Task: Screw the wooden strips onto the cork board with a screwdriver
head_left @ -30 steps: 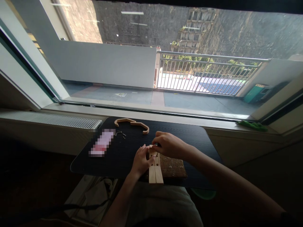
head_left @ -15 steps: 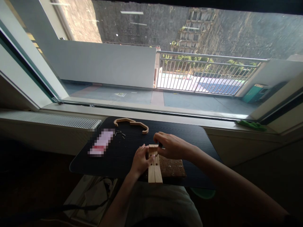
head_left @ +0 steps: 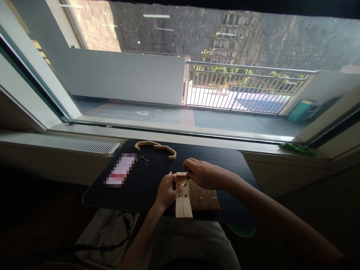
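My left hand (head_left: 166, 191) is closed on a pale wooden piece (head_left: 184, 210) from its left side, with the thumb across its face. A seam runs down the middle of the wood, and small dark holes show in it. At its upper right end, my right hand (head_left: 201, 174) has its fingers bent round a small dark-handled tool (head_left: 189, 173), mostly hidden; its exact kind cannot be told. Under the wood and to its right lies a brown pitted board (head_left: 206, 198).
Two curved wooden pieces (head_left: 167, 148) lie at the back of the black table (head_left: 126, 198). Several screws (head_left: 142, 157) are scattered near a pixelated pink-and-white item (head_left: 122, 170). Behind stand a window sill with a green cloth (head_left: 298, 149) and a radiator (head_left: 59, 140) at left.
My right hand has turned slightly and shifted a little downward at the wood's upper end. The wooden piece has barely moved left. My left hand stays in place.
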{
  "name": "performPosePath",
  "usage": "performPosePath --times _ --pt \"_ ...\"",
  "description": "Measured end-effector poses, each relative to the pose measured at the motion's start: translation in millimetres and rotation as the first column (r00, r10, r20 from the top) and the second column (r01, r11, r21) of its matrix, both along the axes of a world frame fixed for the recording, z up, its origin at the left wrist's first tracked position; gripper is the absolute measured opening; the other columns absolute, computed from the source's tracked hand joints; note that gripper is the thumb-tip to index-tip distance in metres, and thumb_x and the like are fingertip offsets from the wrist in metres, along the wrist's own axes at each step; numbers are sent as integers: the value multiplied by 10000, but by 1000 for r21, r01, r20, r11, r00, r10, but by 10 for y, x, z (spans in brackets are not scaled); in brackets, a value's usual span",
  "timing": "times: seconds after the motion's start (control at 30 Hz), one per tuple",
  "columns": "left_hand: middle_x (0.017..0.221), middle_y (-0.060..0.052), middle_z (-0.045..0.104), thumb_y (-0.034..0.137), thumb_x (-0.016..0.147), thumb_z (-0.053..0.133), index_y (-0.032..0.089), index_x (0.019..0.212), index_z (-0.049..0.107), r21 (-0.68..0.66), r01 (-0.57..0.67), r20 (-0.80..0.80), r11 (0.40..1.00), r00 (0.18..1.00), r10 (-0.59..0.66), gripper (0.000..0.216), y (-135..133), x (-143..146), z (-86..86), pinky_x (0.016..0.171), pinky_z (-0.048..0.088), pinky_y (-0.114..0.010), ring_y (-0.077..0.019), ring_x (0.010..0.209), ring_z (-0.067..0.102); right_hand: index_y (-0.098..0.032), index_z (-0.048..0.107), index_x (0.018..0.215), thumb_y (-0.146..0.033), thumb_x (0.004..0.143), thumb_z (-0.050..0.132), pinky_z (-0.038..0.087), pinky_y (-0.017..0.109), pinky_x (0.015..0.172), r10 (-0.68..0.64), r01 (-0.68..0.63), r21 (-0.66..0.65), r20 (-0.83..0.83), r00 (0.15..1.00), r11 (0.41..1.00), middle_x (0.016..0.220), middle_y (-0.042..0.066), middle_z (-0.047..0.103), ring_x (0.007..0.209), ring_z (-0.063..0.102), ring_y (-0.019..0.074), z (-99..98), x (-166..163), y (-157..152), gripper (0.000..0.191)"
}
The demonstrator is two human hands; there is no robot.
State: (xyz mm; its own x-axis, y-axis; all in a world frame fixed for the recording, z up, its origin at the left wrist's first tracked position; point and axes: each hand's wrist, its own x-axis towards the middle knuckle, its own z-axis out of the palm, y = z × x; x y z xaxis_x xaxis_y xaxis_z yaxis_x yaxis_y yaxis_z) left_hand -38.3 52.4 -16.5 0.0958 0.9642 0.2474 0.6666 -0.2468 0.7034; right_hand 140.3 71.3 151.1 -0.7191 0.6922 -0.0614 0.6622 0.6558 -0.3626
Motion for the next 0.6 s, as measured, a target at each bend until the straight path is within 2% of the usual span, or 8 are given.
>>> performPosePath --times 0.3,0.47,0.6 --pt "1175 -93 710 295 789 616 215 1076 645 -13 12 -9 1000 1000 -12 300 0 -10 3 1127 384 -504 -320 1304 540 -174 572 915 -246 983 489 292 263 565 33 -42 95 87 996 995 871 40 662 687 564 135 43 -62 3 129" --pt "1186 -97 705 283 784 614 208 1068 649 -51 13 -22 999 1000 -14 296 -15 -6 52 1141 368 -498 -318 1321 524 -185 585 961 -351 1005 481 245 276 533 -31 -6 161 225 974 987 798 45 690 652 613 157 75 -128 13 201" --pt "1218 -122 690 272 796 604 181 1081 642 -75 11 -28 997 1000 -13 301 -19 0 70 1144 357 -513 -325 1335 508 -188 602 980 -408 1022 430 261 271 541 -65 7 200 285 956 980 776 60 705 664 644 184 90 -156 22 283"
